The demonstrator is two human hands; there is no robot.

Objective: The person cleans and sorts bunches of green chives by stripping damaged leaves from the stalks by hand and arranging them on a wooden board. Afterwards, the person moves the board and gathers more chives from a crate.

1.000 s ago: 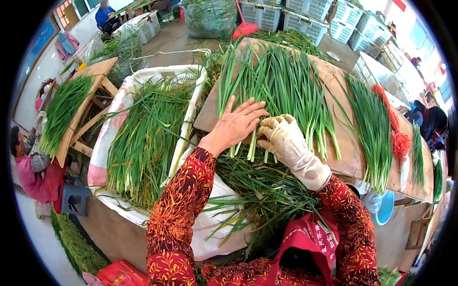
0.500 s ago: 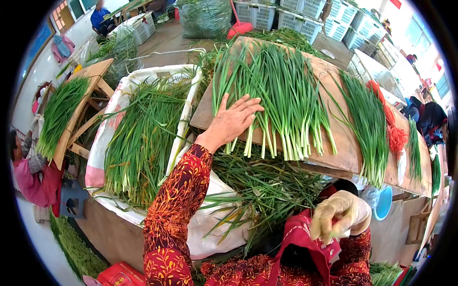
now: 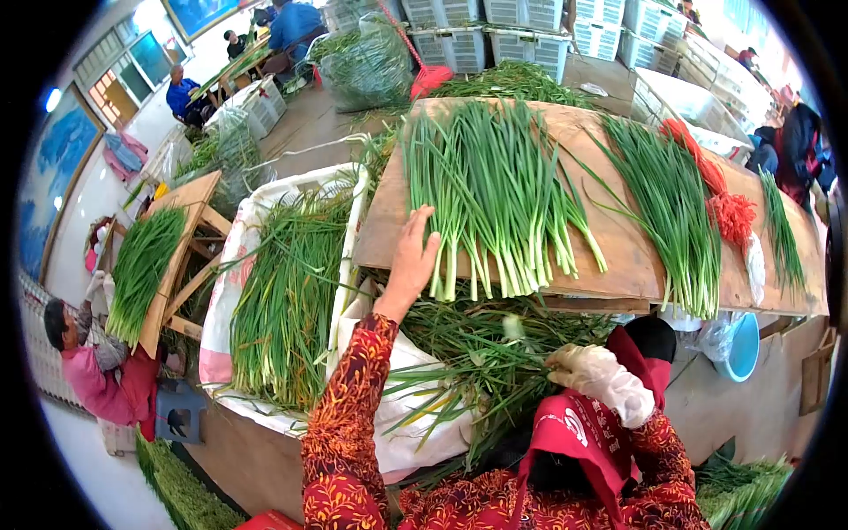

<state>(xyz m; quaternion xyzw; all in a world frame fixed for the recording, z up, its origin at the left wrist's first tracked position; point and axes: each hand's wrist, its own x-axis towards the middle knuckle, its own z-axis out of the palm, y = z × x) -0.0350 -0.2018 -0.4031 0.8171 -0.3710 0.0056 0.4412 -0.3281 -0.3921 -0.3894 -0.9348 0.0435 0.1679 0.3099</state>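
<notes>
Green chives (image 3: 495, 203) with pale stalk ends lie spread on a wooden board (image 3: 618, 265) in front of me. My bare left hand (image 3: 411, 269) rests against the left edge of this spread, fingers stretched out along the stalks. To the lower right, my right hand (image 3: 601, 378) wears a pale glove, its fingers loosely extended to the left over a heap of loose leaves (image 3: 477, 340). A small, blurred whitish-green scrap (image 3: 513, 328) is in the air left of that glove.
Left of the board stands a white crate (image 3: 358, 208) filled with chives. Another chive bundle (image 3: 676, 221) and red ties (image 3: 731, 216) lie farther right. A blue basin (image 3: 740, 349) is below the board. At far left, a person (image 3: 102, 367) sits beside another board.
My right hand has moved from a pinched, raised pose toward the leaf heap, and a scrap has left it. My left hand has shifted to the spread's left edge. The camera view has tilted up.
</notes>
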